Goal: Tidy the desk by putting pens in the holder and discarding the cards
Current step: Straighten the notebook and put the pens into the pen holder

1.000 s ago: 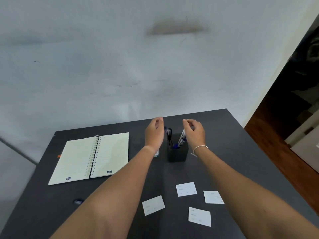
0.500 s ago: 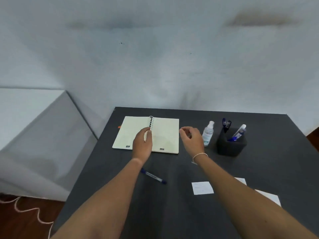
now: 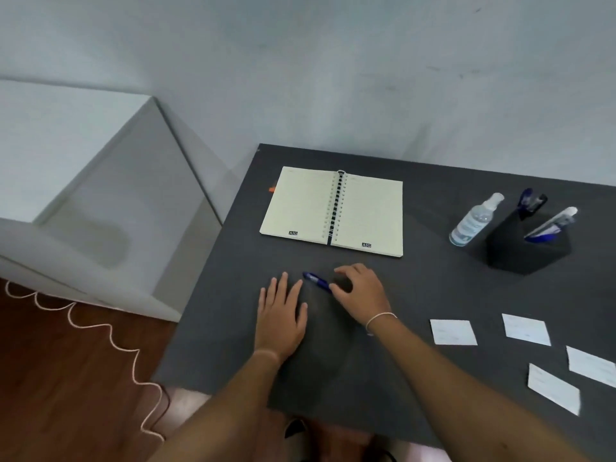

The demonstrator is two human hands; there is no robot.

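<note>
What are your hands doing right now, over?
Left hand flat, empty. Right hand closing on blue pen, not lifted. Holder clear to reach. Four cards still out.

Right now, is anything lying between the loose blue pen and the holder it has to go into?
Nothing visible blocks it. The blue pen lies at the right hand; bare desk runs to the holder. The notebook and spray bottle sit farther back, off that line.

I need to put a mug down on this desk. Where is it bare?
Bare: the dark desk between the open spiral notebook and the four white cards; also its front edge. Crowded: the black pen holder beside the clear spray bottle.
</note>
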